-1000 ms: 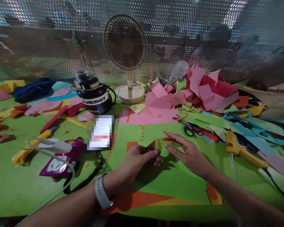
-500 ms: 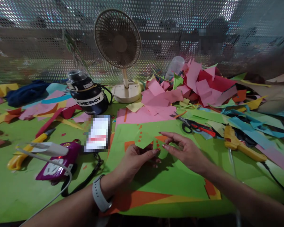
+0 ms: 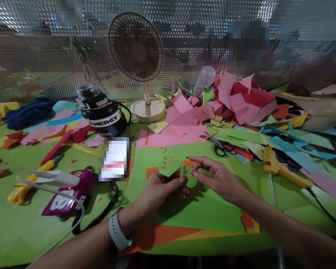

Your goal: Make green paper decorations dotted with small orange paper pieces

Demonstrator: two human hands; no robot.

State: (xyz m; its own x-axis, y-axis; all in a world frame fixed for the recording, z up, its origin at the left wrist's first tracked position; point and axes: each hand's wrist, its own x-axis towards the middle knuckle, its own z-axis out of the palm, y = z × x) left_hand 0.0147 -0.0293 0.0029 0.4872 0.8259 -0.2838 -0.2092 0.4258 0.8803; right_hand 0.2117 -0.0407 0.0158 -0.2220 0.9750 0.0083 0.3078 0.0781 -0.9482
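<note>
In the head view my left hand [image 3: 165,188] is closed on a light green paper cutout [image 3: 169,167], its thumb pressed on the paper. Small orange paper squares run along the cutout in rows. Close to the cutout's right side, my right hand [image 3: 217,177] has its index finger and thumb apart. I cannot tell whether its fingertips touch the paper or hold a tiny piece. Beneath both hands lies a large green paper sheet [image 3: 210,216], with orange paper [image 3: 156,239] showing under its front edge.
Scissors [image 3: 221,145] and a yellow glue gun [image 3: 285,172] lie to the right. Left are a phone [image 3: 114,158], a purple device [image 3: 70,192], yellow-handled pliers [image 3: 19,192] and a dark bottle [image 3: 103,116]. A fan [image 3: 140,52] and paper scraps [image 3: 190,114] stand behind.
The whole view has shifted slightly, so things sit a little further left. Both hands and the green cutout keep nearly the same pose.
</note>
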